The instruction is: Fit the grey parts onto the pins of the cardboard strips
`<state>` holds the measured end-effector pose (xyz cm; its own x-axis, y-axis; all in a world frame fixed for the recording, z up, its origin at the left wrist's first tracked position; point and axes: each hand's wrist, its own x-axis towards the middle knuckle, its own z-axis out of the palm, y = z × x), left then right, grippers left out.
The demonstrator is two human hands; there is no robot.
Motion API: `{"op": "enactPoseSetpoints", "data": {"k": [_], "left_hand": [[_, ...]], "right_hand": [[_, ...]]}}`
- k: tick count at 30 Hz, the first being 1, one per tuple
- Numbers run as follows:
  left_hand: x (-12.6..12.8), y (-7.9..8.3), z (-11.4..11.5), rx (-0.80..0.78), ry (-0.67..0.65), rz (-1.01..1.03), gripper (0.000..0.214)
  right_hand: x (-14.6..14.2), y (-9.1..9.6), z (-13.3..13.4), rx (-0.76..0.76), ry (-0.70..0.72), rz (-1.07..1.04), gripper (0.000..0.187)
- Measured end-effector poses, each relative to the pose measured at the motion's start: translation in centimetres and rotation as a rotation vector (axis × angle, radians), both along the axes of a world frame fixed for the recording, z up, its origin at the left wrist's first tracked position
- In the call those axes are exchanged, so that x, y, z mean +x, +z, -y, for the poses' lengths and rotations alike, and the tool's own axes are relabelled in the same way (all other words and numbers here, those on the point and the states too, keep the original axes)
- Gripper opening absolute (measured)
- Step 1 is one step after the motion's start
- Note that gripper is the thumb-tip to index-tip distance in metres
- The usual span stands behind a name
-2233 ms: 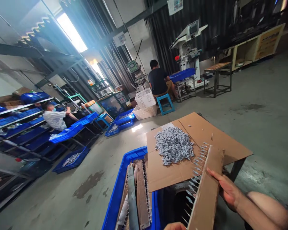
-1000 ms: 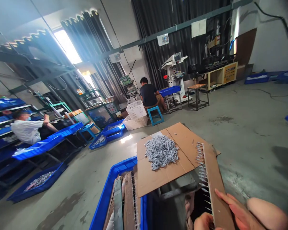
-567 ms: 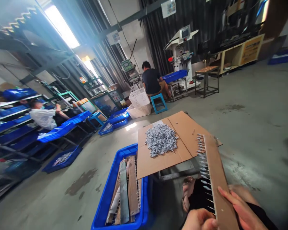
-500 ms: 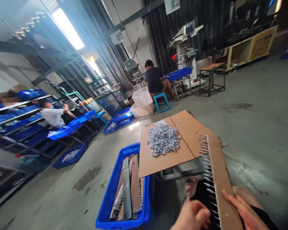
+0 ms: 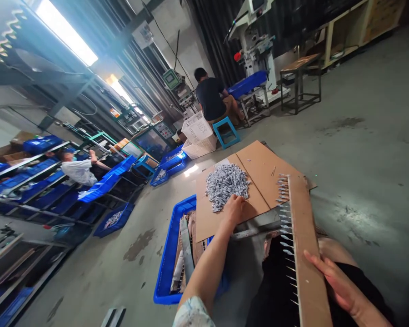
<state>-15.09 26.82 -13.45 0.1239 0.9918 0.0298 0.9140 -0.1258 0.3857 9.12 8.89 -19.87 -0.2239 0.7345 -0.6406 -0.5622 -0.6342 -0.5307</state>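
My left hand (image 5: 234, 210) reaches to the near edge of a heap of small grey pointed pieces (image 5: 225, 184). Its fingers are bent together at the pieces, and what is between them is hidden. The heap lies on a flat cardboard sheet (image 5: 259, 159). My right hand (image 5: 334, 278) grips a long cardboard strip (image 5: 305, 227), thumb on its face, above my lap. Thin pins stick out along the strip's left edge. Grey pieces sit on the upper pins (image 5: 285, 231), while the lower pins (image 5: 292, 280) are bare.
Left of the cardboard sheet, a blue crate (image 5: 167, 272) on the floor holds several strips with pins. Further off, one person (image 5: 211, 97) sits on a blue stool (image 5: 226, 131) by a machine. Another person (image 5: 78, 168) sits beside racks of blue bins.
My left hand has moved from beside the strip's pins, forward and left to the grey heap. My right hand still holds the strip. The whole view has shifted slightly.
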Motion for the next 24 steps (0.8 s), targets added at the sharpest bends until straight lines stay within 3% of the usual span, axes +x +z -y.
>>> {"op": "enactPoseSetpoints", "data": {"k": [7,11,13,16,18,20,24], "left_hand": [[0.4,0.5,1.0,0.000,0.048,0.095,0.010],[1.3,0.8,4.1,0.016,0.138,0.228,0.021],[2.2,0.4,7.1,-0.021,0.191,0.444,0.022],[4.2,-0.8,12.5,-0.215,0.324,1.120,0.031],[5.8,-1.7,15.4,-0.387,0.443,1.425,0.042],[7.1,-2.5,17.2,-0.522,0.543,1.560,0.048],[8.4,-3.3,18.0,-0.620,0.577,1.548,0.048]], "right_hand": [[0.1,-0.2,-0.5,0.079,0.083,-0.010,0.026],[0.2,0.0,-0.3,0.095,0.149,-0.015,0.030],[0.3,0.3,-0.1,0.074,0.153,-0.016,0.030],[0.5,0.9,0.2,0.019,0.108,0.026,0.026],[0.9,1.2,0.5,-0.005,0.094,0.047,0.025],[1.4,1.3,0.8,0.008,0.116,0.037,0.028],[1.9,1.1,1.4,0.086,0.167,0.046,0.031]]}}
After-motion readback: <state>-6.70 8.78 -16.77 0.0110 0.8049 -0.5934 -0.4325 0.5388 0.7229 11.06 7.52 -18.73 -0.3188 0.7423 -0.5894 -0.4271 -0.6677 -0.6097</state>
